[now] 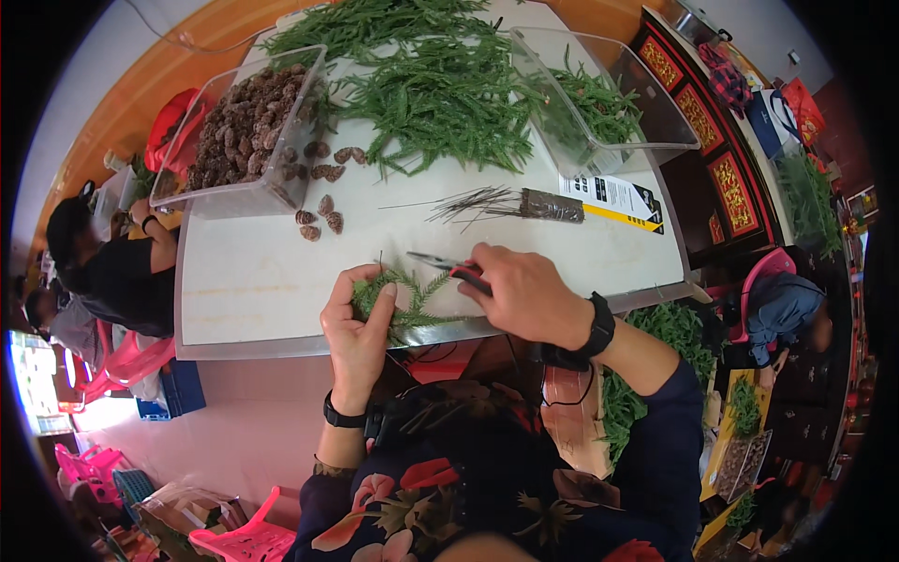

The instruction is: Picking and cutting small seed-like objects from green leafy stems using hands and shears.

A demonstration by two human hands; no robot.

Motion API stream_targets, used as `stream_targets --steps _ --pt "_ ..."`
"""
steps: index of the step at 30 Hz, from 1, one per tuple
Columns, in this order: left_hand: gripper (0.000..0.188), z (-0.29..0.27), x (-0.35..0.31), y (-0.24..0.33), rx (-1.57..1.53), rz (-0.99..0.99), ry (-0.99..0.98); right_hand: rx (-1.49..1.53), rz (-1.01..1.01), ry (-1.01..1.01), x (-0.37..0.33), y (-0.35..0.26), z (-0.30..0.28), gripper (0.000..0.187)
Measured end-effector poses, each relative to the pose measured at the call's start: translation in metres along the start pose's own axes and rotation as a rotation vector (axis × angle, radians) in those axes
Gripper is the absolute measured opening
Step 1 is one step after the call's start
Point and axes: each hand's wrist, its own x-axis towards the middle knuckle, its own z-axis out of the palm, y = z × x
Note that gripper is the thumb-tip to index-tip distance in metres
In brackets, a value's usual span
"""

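My left hand [354,328] pinches a small bunch of green artificial sprigs [412,298] near the table's front edge, and a short dark wire sticks up from it. In my right hand [524,295] is a pair of needle-nose pliers [451,265] with red and black handles, the tips pointing left above the sprigs. Beyond my hands lies a bundle of thin dark wires [479,202], its right end wrapped in a brown sleeve [551,206]. Several loose pine cones [326,206] lie on the white table [253,300], far left of my hands.
A clear bin of pine cones [314,80] stands at the back left, another clear bin [670,146] with greenery at the back right. Between them spreads a heap of green sprigs [440,103]. A printed card [613,195] lies right. Co-workers sit left and right; pink chairs [248,541] stand below.
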Motion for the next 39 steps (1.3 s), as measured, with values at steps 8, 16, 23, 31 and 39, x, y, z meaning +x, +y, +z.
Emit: stream_targets --steps 8,16,23,31,39 --pt "0.021 -0.003 0.0 0.004 0.064 0.041 0.02 0.091 -0.071 -0.022 0.005 -0.017 -0.001 0.028" --pt "0.024 -0.002 0.0 0.002 0.091 0.087 0.022 0.074 -0.023 -0.068 0.012 -0.012 0.003 0.028" --pt "0.026 -0.003 0.0 -0.01 0.065 0.063 0.017 0.109 -0.067 -0.062 0.015 -0.004 0.009 0.032" --pt "0.029 -0.002 -0.001 -0.013 0.045 0.057 -0.012 0.133 -0.035 -0.072 0.015 -0.003 0.004 0.033" --pt "0.029 -0.001 -0.003 -0.01 0.034 0.08 -0.009 0.106 -0.05 -0.094 0.012 -0.003 0.005 0.034"
